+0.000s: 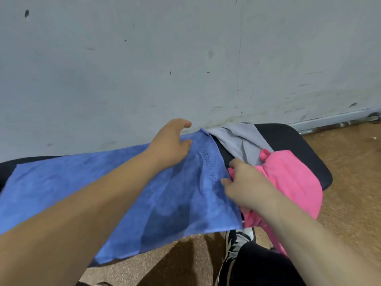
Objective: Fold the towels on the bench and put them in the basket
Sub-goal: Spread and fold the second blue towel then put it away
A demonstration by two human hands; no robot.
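Bench (288,137): black padded top set against the wall, carrying all three towels; no basket in sight from here.

Blue towel (82,182): largest piece, spread open along the bench from its left end almost to the right; far hem along the bench's far edge, near portion hanging over the near edge toward the floor; lies limp with soft ripples, so thin, light cloth, probably microfibre; no stiffness, will sag wherever unsupported and may slide on the smooth padding; best taken by two corners of the short right hem and carried across to the left end, with the hanging part brought up first.

Pink towel (292,178): crumpled heap at the bench's right end, spilling over the near edge; fluffier, bulkier; needs shaking out before any fold.

Grey towel (237,137): bunched at the far edge, between the blue towel's far right corner and the pink heap, partly under both.

Left hand (169,145): fingers loose and mostly straight, palm down on the blue towel near its far right corner; pressing or smoothing, gripping nothing.

Right hand (247,186): fingers curled at the blue towel's right hem, resting over pink cloth; cannot tell which of the two it has hold of, if either.
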